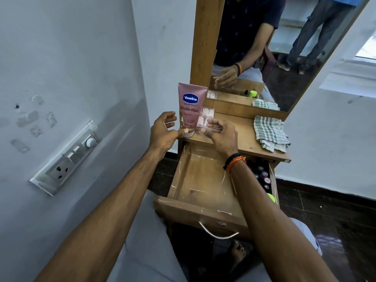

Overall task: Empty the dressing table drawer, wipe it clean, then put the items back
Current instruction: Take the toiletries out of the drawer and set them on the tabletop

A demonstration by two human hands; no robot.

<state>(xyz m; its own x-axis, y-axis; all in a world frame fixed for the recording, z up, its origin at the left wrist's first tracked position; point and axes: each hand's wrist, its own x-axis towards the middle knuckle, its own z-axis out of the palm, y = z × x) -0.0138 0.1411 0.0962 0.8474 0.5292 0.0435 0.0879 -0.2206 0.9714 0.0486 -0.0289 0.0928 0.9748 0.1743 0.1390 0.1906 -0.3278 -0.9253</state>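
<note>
Far left: pale blue-grey wall (67,58) w/ scuff marks, a switch/socket plate (67,159) mounted on it. Left hand (162,130) hovers at the wooden table top's (244,137) front-left corner, fingers loosely curled, thumb tip touching the lower part of the pink Vaseline tube (190,108), which stands cap-down on that corner. Clear blister pack (205,118) leans just behind the tube. Right hand (221,133) beside it, fingers curled inward, holding nothing I can make out; black & orange threads on wrist. Below the hands the drawer (199,180) is pulled out, left part bare wood, small bottles (262,176) at its right edge plus a green cap (271,197). Checked cloth (270,133) crumpled on the top's right side. Mirror (274,47) above, dark floor (325,210) to the right.
</note>
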